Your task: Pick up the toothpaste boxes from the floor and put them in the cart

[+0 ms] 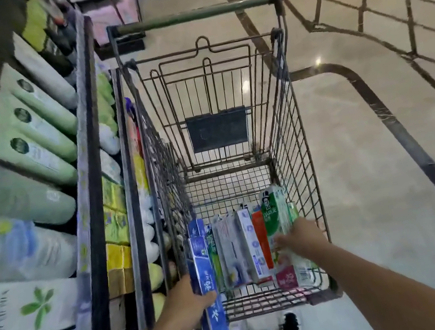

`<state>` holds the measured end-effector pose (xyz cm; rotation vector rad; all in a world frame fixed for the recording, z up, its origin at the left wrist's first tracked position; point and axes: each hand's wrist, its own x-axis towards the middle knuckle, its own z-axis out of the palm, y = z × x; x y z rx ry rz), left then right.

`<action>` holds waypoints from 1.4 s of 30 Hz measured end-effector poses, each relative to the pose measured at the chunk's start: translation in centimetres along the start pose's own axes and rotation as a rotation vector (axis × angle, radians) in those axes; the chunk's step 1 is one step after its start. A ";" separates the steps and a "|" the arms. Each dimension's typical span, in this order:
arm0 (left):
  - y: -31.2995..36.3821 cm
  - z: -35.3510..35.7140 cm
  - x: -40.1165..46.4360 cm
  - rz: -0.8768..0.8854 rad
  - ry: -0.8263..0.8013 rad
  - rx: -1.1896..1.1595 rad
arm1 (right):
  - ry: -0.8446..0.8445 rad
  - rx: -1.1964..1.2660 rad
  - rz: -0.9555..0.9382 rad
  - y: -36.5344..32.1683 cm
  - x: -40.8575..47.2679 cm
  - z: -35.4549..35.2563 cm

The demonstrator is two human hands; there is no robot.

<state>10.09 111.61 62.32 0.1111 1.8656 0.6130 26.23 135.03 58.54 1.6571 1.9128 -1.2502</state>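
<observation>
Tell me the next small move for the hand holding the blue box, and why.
Probably lower the blue toothpaste box in the left hand into the cart beside the standing boxes; its lower end still hangs outside the near rim, while the right hand steadies the green box.

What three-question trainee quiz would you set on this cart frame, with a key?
1. True or false: the left hand grips a blue toothpaste box.
2. The right hand rests on which box? A) green box B) orange box C) white box
3. Fill in: the boxes stand in a wire ___.

Key: 1 true; 2 A; 3 cart.
</observation>
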 end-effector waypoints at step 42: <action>3.1 2.3 6.4 0.101 0.200 0.495 | -0.035 -0.617 -0.525 -2.3 1.3 -4.8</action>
